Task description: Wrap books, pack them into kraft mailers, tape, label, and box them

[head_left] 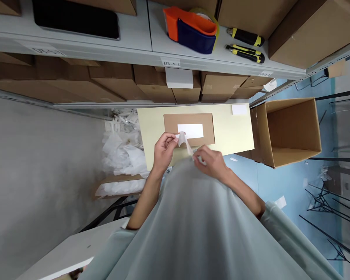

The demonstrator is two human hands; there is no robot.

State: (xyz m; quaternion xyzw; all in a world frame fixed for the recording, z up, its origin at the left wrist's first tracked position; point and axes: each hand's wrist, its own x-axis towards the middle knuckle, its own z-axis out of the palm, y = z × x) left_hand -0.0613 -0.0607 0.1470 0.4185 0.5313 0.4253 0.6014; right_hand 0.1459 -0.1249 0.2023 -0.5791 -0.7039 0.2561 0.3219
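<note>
Grey wall (41, 167) runs down the left, then crumpled white plastic (124, 149) beside a pale yellow tabletop (236, 132). Next, the left hand (165, 149) seems to pinch a whitish strip (182, 137) between thumb and forefinger, above the near edge of a brown carton (170, 122) and its white label (196, 130). Thin and limp, it should weigh almost nothing and curl or tear easily — best held by its ends. At right, the right hand (207, 159) appears pinched on the other end — curled fingers hide the exact grip, and I can't tell paper from film.
</note>
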